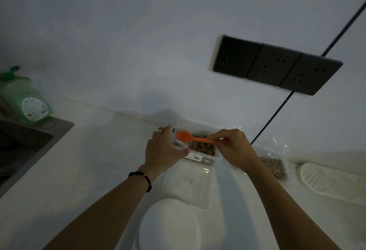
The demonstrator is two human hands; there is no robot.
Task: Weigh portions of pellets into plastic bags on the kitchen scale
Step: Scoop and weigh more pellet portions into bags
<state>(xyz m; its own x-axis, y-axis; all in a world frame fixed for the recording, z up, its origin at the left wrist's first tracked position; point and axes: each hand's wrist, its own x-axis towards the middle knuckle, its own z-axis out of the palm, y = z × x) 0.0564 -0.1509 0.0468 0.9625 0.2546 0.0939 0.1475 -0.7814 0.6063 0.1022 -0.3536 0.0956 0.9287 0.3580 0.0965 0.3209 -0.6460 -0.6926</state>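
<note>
Open counter left of container; filled bag, strainer crowding right.

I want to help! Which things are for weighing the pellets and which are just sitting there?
For the job: orange spoon, pellet box, filled bag, white scale, left hand, right hand.

Just lying about: green bottle, sink, wall sockets, white strainer.

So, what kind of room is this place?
Probably a home kitchen: a dark sunken sink beside a green dish-soap bottle, a white countertop, and a dark triple wall socket.
</note>
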